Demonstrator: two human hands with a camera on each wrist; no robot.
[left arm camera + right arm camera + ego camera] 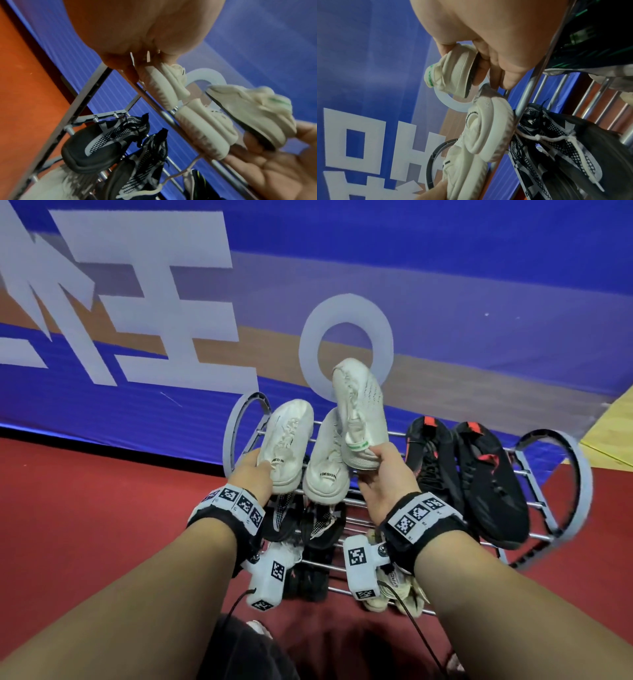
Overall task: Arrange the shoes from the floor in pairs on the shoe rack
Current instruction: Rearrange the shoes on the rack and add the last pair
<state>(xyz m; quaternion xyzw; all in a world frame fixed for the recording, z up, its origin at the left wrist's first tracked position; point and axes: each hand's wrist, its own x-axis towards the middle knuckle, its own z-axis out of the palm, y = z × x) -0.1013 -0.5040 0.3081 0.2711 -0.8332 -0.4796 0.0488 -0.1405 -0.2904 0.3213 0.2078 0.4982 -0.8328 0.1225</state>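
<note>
Fingers (376, 454) of the right hand (383, 484) are seen in the head view curled round the heel of a white sneaker with a green heel tab (359, 416); the shoe is held up, toe pointing away, above the top bars of the shoe rack (534, 505). Just left of those fingers a second white sneaker (327, 460) is set on the top tier, heel toward the wearer. Left of that again, a third white sneaker (286, 443) is gripped at the heel by the left hand (251, 474), thumb over its collar. Right of the right hand, apart from it, a pair of black sneakers with red accents (469, 474) is laid on the same tier. Below both hands, black-and-white mesh sneakers (318, 525) are partly hidden on a lower tier.

Left wrist view: the left hand's fingertips (130, 73) are closed on the heel of the nearest white sneaker (163, 86), which is resting against a rack bar. Beyond it lie the second white sneaker (204, 129) and then the green-tabbed one (254, 113), held off the bars. Under the fingers, two mesh sneakers (106, 140) are seen on the lower tier.

Right wrist view: the right hand's fingers (481, 67) are pressed under the dark sole of the green-tabbed sneaker (452, 71), thumb on its upper. Below the fingers, the neighbouring white sneaker (488, 129) is leaned on a bar, with a mesh sneaker (559, 146) beneath.
</note>
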